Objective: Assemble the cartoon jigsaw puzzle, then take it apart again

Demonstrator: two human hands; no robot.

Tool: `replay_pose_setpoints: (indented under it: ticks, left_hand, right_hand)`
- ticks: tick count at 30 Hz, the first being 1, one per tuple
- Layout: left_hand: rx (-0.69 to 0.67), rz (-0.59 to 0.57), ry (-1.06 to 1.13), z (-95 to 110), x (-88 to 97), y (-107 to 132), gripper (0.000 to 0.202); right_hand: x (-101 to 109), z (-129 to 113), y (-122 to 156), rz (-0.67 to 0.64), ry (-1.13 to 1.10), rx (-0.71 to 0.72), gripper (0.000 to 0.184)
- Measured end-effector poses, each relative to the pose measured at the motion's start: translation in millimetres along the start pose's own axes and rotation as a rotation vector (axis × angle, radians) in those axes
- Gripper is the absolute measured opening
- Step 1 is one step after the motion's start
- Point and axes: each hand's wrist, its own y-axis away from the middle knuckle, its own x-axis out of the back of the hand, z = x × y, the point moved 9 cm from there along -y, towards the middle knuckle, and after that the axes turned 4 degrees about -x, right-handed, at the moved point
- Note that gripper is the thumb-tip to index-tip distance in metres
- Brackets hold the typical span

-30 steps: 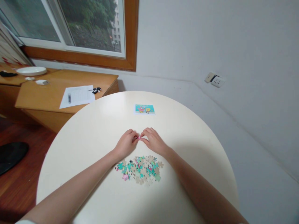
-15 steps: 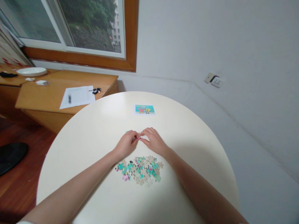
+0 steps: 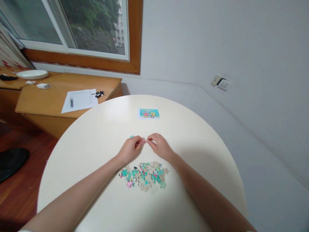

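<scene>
Over the middle of the round white table (image 3: 101, 129), my left hand (image 3: 130, 149) and my right hand (image 3: 159, 146) meet fingertip to fingertip. Both are closed in a pinch on small pinkish puzzle pieces (image 3: 144, 141), mostly covered by the fingers; how the pieces fit together cannot be made out. Just beyond my left hand a teal puzzle piece (image 3: 131, 136) peeks out. Nearer to me, between my forearms, lies a loose pile of puzzle pieces (image 3: 147, 177), some teal or pink, many showing a plain beige side.
A picture card (image 3: 149, 113) with cartoon figures lies toward the table's far side. At the left, a wooden desk (image 3: 55, 96) bears a sheet of paper (image 3: 83, 100), keys (image 3: 99, 94) and a white dish (image 3: 32, 74). A wall (image 3: 193, 48) with sockets stands at the right.
The fingers of both hands have shifted slightly around the pinkish pieces, and the right fingertips have closed in. More of the teal piece behind my left hand shows. The pile looks unchanged.
</scene>
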Motion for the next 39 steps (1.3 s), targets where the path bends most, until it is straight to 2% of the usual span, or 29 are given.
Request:
replay_pose_setpoints:
  ticks: [6,10,14,18,21,27,39]
  left_hand:
    - [0.013,-0.037,-0.026,0,-1.7,0,0.015]
    - [0.024,-0.046,-0.035,0,-1.3,0,0.015]
    - [0.023,-0.052,-0.025,0,-1.5,1,0.016]
    - [0.018,-0.056,-0.034,0,-1.7,1,0.016]
    - [0.018,-0.055,-0.037,0,-1.8,1,0.016]
    - [0.017,-0.057,-0.037,0,-1.8,1,0.017]
    - [0.01,-0.06,-0.077,-1,-2.9,0,0.016]
  right_hand:
    - [10,21,-1,0.14,-0.178,-0.153,0.015]
    - [23,31,-2,0.238,-0.129,-0.205,0.014]
    - [33,56,-2,0.289,-0.137,-0.306,0.018]
    - [27,79,-2,0.226,-0.147,-0.401,0.021]
    - [21,84,-3,0.161,-0.046,-0.424,0.022]
    - [21,88,-3,0.098,0.227,-0.454,0.025]
    - [21,84,-5,-0.013,0.352,-0.434,0.025]
